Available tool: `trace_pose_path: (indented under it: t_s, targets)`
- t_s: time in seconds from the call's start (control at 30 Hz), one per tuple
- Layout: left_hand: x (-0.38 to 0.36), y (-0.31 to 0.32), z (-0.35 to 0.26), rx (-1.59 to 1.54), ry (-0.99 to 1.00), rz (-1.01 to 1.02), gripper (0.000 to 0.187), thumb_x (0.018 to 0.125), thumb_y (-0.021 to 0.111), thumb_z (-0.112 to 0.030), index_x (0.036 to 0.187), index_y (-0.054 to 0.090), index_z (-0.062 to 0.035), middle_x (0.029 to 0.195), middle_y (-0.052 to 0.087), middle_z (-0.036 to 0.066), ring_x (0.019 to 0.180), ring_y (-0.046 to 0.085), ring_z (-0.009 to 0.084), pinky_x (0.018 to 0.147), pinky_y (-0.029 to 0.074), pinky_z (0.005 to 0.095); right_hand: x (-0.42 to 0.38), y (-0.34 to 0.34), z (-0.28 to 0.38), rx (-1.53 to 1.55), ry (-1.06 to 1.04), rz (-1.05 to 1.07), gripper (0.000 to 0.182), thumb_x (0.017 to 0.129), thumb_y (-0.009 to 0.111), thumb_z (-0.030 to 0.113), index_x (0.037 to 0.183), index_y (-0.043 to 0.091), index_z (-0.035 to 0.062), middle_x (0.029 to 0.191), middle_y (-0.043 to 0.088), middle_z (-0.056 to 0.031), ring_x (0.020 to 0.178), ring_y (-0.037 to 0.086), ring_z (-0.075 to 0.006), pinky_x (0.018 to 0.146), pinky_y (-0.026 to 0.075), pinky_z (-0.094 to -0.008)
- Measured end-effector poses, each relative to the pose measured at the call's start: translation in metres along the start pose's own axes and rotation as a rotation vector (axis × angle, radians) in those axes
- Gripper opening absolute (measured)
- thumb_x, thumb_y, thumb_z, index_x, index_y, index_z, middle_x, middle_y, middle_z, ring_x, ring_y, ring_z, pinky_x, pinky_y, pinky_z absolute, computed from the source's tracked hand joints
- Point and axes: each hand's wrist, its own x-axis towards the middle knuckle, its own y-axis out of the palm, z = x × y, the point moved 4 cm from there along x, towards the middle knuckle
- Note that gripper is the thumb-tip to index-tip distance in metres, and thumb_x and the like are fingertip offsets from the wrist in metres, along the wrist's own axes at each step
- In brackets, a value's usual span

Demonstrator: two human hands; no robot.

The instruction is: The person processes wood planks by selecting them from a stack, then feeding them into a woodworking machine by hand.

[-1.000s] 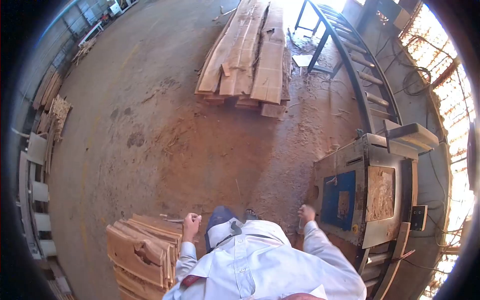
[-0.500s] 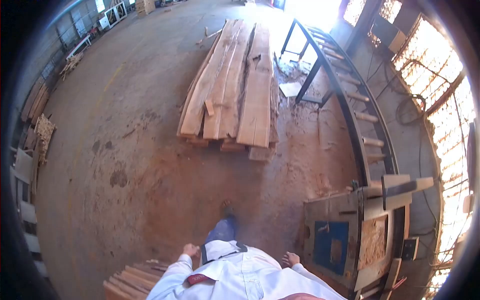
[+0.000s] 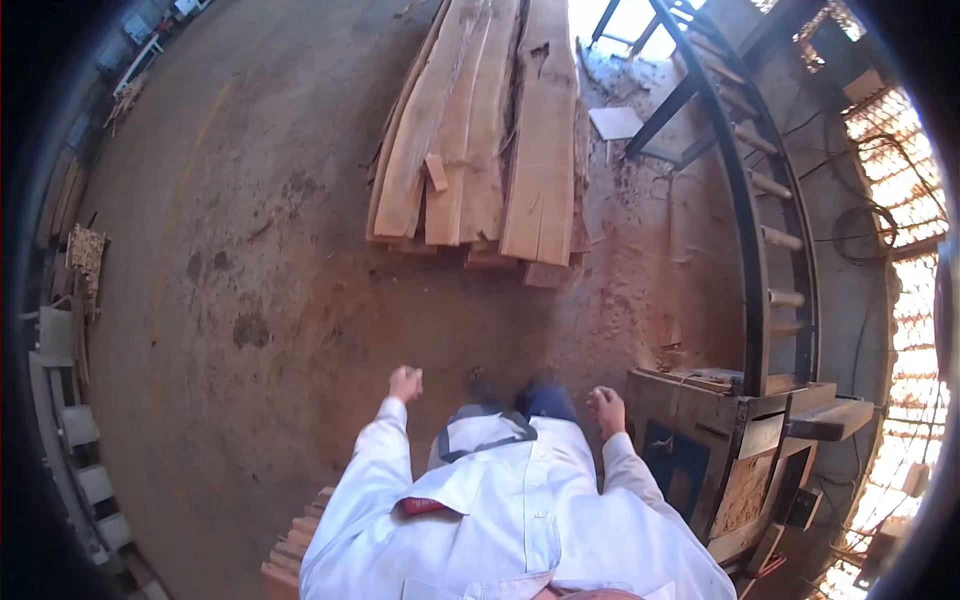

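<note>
Both fists (image 3: 405, 383) empty, planks (image 3: 480, 130) well ahead

floor (image 3: 250, 250): dusty concrete, sawdust | plank stack (image 3: 480, 130) centre | roller frame (image 3: 770, 200) right | sunlit lattice windows (image 3: 900, 180)

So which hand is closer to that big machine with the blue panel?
The right hand. It hangs just beside the machine, close to its near edge. The left hand is on the far side of the person's body, over the bare floor.
</note>
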Motion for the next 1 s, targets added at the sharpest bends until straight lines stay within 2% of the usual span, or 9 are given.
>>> trace_pose_path:
  t_s: [0.13, 0.27, 0.33, 0.43, 0.53, 0.63, 0.73, 0.83, 1.0]
  targets:
    - [0.044, 0.020, -0.069, -0.064, 0.009, -0.080, 0.024, 0.095, 0.068, -0.022, 0.099, 0.063, 0.0008, 0.072, 0.066, 0.008, 0.055, 0.063, 0.0150, 0.048, 0.051, 0.0330, 0.034, -0.001, 0.019, 0.033, 0.169, -0.027, 0.030, 0.102, 0.062, 0.026, 0.121, 0.064, 0.0033, 0.103, 0.071, -0.0079, 0.084, 0.070, -0.0178, 0.069, 0.057, -0.0310]
    - [0.044, 0.040, -0.103, 0.167, -0.008, -0.054, 0.026, 0.094, 0.069, -0.024, 0.097, 0.066, 0.0011, 0.077, 0.070, 0.009, 0.060, 0.067, 0.0151, 0.055, 0.055, 0.0327, 0.088, -0.028, -0.053, 0.028, 0.325, 0.010, 0.027, 0.101, 0.063, 0.025, 0.117, 0.064, 0.0037, 0.102, 0.071, -0.0090, 0.078, 0.069, -0.0184, 0.065, 0.058, -0.0318]
    - [0.049, 0.047, -0.091, 0.196, -0.035, -0.053, 0.028, 0.094, 0.068, -0.027, 0.091, 0.068, 0.0009, 0.076, 0.072, 0.010, 0.061, 0.069, 0.0166, 0.058, 0.056, 0.0337, 0.120, -0.041, -0.094, 0.008, 0.393, 0.070, 0.026, 0.101, 0.064, 0.025, 0.116, 0.064, 0.0040, 0.101, 0.072, -0.0095, 0.076, 0.069, -0.0190, 0.064, 0.058, -0.0325]
    - [0.032, 0.051, -0.082, 0.275, -0.218, 0.001, 0.033, 0.096, 0.066, -0.028, 0.081, 0.068, 0.0017, 0.070, 0.070, 0.010, 0.056, 0.067, 0.0173, 0.052, 0.056, 0.0342, 0.149, -0.049, -0.087, 0.035, 0.505, 0.051, 0.026, 0.100, 0.065, 0.026, 0.114, 0.064, 0.0046, 0.099, 0.071, -0.0098, 0.074, 0.070, -0.0203, 0.061, 0.058, -0.0329]
    - [0.012, 0.056, -0.091, 0.339, -0.477, 0.108, 0.035, 0.097, 0.065, -0.029, 0.085, 0.072, 0.0032, 0.070, 0.071, 0.011, 0.055, 0.067, 0.0178, 0.053, 0.057, 0.0339, 0.185, -0.045, -0.041, 0.129, 0.477, -0.008, 0.027, 0.099, 0.065, 0.027, 0.115, 0.064, 0.0047, 0.097, 0.071, -0.0090, 0.074, 0.070, -0.0200, 0.060, 0.057, -0.0323]
    - [0.018, 0.062, -0.142, 0.495, -0.474, 0.095, 0.035, 0.096, 0.066, -0.030, 0.087, 0.074, 0.0031, 0.070, 0.071, 0.011, 0.058, 0.069, 0.0170, 0.055, 0.057, 0.0331, 0.237, -0.044, 0.015, 0.092, 0.398, 0.023, 0.028, 0.099, 0.066, 0.027, 0.117, 0.064, 0.0050, 0.099, 0.071, -0.0082, 0.076, 0.069, -0.0180, 0.062, 0.057, -0.0309]
    - [0.065, 0.066, -0.167, 0.339, -0.313, -0.019, 0.033, 0.095, 0.067, -0.030, 0.090, 0.073, 0.0026, 0.074, 0.072, 0.010, 0.062, 0.070, 0.0167, 0.056, 0.056, 0.0331, 0.308, -0.052, 0.044, 0.033, 0.258, 0.108, 0.028, 0.100, 0.065, 0.027, 0.118, 0.063, 0.0056, 0.100, 0.070, -0.0065, 0.078, 0.069, -0.0166, 0.062, 0.055, -0.0297]
    - [0.118, 0.079, -0.224, 0.311, -0.191, -0.075, 0.031, 0.094, 0.068, -0.030, 0.097, 0.072, 0.0010, 0.079, 0.073, 0.009, 0.066, 0.071, 0.0165, 0.060, 0.057, 0.0337, 0.348, -0.050, 0.118, 0.075, 0.212, 0.027, 0.027, 0.102, 0.063, 0.027, 0.118, 0.063, 0.0056, 0.099, 0.069, -0.0047, 0.077, 0.068, -0.0155, 0.062, 0.054, -0.0286]
    - [0.211, 0.124, -0.310, 0.374, -0.023, 0.047, 0.032, 0.092, 0.070, -0.030, 0.102, 0.069, 0.0007, 0.087, 0.074, 0.013, 0.074, 0.073, 0.0218, 0.072, 0.057, 0.0356, 0.374, -0.021, 0.191, 0.199, 0.163, -0.041, 0.030, 0.102, 0.063, 0.025, 0.122, 0.063, 0.0023, 0.102, 0.070, -0.0078, 0.078, 0.066, -0.0148, 0.065, 0.054, -0.0271]
